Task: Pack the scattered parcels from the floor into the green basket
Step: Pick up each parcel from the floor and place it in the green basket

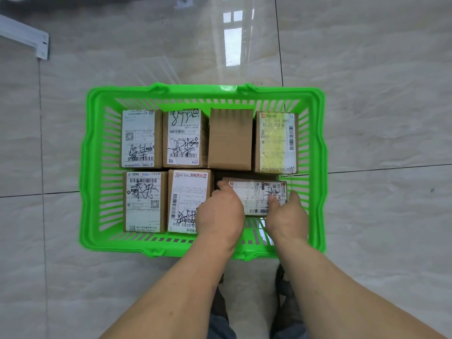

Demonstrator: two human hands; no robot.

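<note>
Two hands hold one box (254,195) in the green basket (90,167). Left hand (221,211) and right hand (286,214) grip its sides. Six boxes sit beside it.

The left hand (220,214) covers the near right corner of the label on the parcel at 7 o'clock (189,200) in the green basket (90,167); the right hand (286,216) hides the near right corner of the small parcel (254,195) both hands grip, so its code reads only in part; both forearms run off the bottom edge; a white bracket (27,37) at 10 o'clock is cut by the left edge; printed label text is too small to read.
</note>
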